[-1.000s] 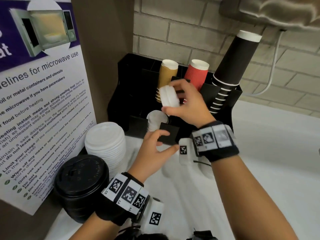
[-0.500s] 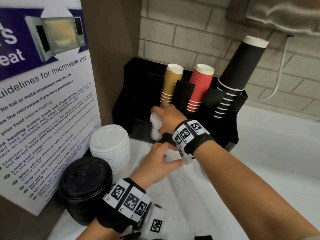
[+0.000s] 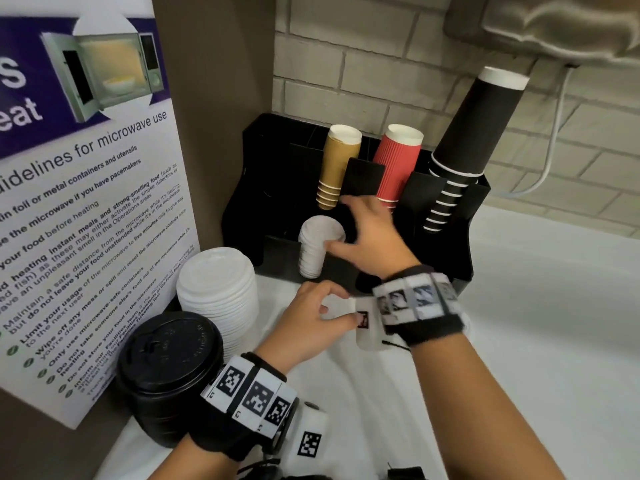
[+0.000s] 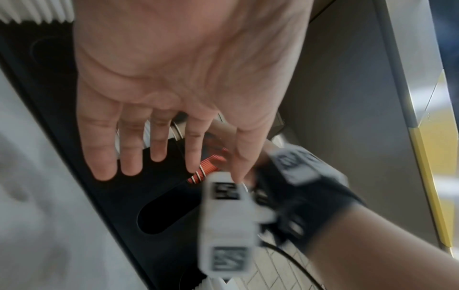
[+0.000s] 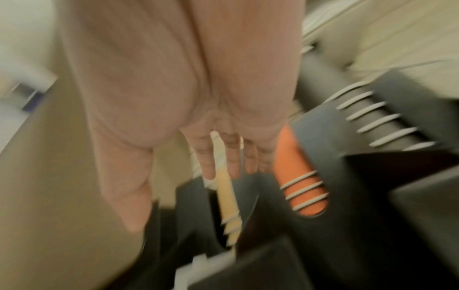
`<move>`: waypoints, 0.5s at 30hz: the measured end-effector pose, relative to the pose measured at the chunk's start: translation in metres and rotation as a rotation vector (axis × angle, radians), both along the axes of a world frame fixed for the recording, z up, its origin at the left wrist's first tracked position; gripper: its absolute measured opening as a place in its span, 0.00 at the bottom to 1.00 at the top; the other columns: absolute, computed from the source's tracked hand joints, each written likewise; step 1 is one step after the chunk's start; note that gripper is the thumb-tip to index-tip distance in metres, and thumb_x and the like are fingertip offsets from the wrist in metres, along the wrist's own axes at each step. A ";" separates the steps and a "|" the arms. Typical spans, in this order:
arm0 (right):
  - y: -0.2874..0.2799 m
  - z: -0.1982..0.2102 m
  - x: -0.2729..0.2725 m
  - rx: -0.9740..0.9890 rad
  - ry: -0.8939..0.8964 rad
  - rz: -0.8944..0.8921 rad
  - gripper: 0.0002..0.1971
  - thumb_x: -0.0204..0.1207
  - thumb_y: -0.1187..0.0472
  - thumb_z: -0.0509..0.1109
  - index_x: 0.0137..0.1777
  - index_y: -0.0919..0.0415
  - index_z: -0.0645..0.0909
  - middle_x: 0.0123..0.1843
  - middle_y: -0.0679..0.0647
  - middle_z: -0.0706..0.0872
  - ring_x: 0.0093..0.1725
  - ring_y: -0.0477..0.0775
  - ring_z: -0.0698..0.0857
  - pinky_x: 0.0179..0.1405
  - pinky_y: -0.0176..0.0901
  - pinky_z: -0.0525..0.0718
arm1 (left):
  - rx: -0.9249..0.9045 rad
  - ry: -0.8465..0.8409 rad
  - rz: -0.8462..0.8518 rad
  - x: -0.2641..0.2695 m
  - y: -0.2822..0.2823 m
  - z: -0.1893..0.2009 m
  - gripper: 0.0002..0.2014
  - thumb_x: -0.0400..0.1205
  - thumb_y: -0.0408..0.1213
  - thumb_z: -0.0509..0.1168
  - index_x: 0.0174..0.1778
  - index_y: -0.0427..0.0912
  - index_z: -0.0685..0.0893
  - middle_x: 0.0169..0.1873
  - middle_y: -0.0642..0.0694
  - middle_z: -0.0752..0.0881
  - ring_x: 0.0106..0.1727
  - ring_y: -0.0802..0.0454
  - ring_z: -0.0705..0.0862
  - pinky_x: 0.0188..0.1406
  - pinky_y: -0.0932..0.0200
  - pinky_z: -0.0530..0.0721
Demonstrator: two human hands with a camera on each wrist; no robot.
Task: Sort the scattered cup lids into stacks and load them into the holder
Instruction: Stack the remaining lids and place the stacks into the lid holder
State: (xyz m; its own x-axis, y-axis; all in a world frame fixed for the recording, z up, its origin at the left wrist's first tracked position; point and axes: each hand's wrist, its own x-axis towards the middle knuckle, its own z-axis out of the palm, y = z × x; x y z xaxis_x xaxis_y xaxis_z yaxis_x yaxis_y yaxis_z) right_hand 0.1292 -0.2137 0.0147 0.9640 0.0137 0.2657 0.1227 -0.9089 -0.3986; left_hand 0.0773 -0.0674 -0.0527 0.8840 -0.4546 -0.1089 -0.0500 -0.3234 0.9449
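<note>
A stack of small white lids (image 3: 319,249) stands in the front left slot of the black holder (image 3: 263,188). My right hand (image 3: 341,223) hovers just right of that stack with its fingers straight and spread, holding nothing; the thumb tip lies close to the stack's side. The blurred right wrist view shows this right hand (image 5: 178,198) open over the holder. My left hand (image 3: 332,306) hangs above the white counter in front of the holder, fingers loosely bent and empty. A stack of large white lids (image 3: 218,296) and a stack of black lids (image 3: 169,368) stand on the counter at the left.
The holder's back slots carry tan cups (image 3: 337,164), red cups (image 3: 398,164) and a tall stack of black cups (image 3: 474,140). A microwave poster (image 3: 86,209) stands close on the left. A brick wall is behind, with a white cable (image 3: 550,147) at the right.
My right hand lowered the small white lids from in front of the cups into the holder's front slot, let go and opened. The left hand stayed almost in place.
</note>
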 end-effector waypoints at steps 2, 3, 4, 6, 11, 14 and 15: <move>-0.031 0.002 -0.027 0.152 -0.109 -0.112 0.28 0.71 0.57 0.77 0.70 0.63 0.76 0.66 0.63 0.78 0.67 0.60 0.75 0.66 0.42 0.70 | 0.004 0.002 0.005 -0.001 0.001 0.001 0.14 0.77 0.50 0.73 0.56 0.59 0.80 0.62 0.59 0.73 0.60 0.62 0.76 0.50 0.68 0.75; -0.047 0.000 -0.042 0.205 -0.127 -0.186 0.24 0.72 0.58 0.76 0.67 0.63 0.78 0.63 0.62 0.80 0.64 0.59 0.78 0.62 0.39 0.72 | 0.002 0.005 0.008 -0.002 0.002 0.001 0.13 0.77 0.49 0.73 0.56 0.59 0.80 0.62 0.59 0.73 0.60 0.61 0.77 0.50 0.69 0.75; -0.063 -0.004 -0.056 0.250 -0.109 -0.267 0.20 0.73 0.60 0.75 0.63 0.63 0.79 0.61 0.61 0.81 0.61 0.58 0.80 0.59 0.38 0.73 | 0.000 0.008 0.008 -0.003 0.001 0.002 0.13 0.77 0.49 0.73 0.56 0.58 0.80 0.62 0.59 0.73 0.60 0.61 0.77 0.50 0.69 0.76; -0.090 -0.015 -0.081 0.278 -0.001 -0.416 0.12 0.75 0.60 0.73 0.57 0.60 0.78 0.58 0.60 0.82 0.56 0.57 0.81 0.53 0.40 0.73 | -0.004 0.011 0.007 -0.005 0.000 0.003 0.13 0.77 0.48 0.73 0.56 0.57 0.80 0.62 0.58 0.73 0.61 0.60 0.77 0.49 0.70 0.75; -0.116 -0.037 -0.113 0.220 0.247 -0.534 0.18 0.68 0.52 0.79 0.50 0.53 0.74 0.56 0.55 0.79 0.49 0.54 0.77 0.42 0.42 0.72 | -0.002 0.011 0.002 -0.009 -0.003 0.005 0.13 0.78 0.46 0.73 0.57 0.54 0.81 0.63 0.55 0.74 0.61 0.58 0.78 0.49 0.73 0.75; -0.111 -0.044 -0.116 0.217 0.345 -0.527 0.26 0.61 0.52 0.84 0.51 0.52 0.72 0.53 0.51 0.72 0.45 0.52 0.76 0.32 0.36 0.69 | 0.004 0.007 0.005 -0.009 -0.003 0.007 0.13 0.78 0.46 0.73 0.57 0.53 0.81 0.64 0.54 0.74 0.61 0.57 0.78 0.50 0.70 0.76; -0.110 -0.046 -0.115 0.214 0.368 -0.518 0.28 0.59 0.52 0.85 0.52 0.52 0.71 0.53 0.50 0.71 0.46 0.53 0.76 0.31 0.35 0.69 | 0.003 0.005 0.006 -0.008 -0.003 0.008 0.13 0.78 0.46 0.72 0.58 0.53 0.81 0.64 0.54 0.74 0.60 0.57 0.79 0.50 0.70 0.76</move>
State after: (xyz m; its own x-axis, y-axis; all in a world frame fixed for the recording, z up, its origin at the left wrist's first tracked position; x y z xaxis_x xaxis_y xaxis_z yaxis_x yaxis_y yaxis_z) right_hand 0.0137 -0.3234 -0.0315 0.8599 -0.4920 -0.1362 -0.4868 -0.7102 -0.5086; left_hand 0.0690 -0.0709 -0.0451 0.8859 -0.4494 -0.1148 -0.0433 -0.3266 0.9442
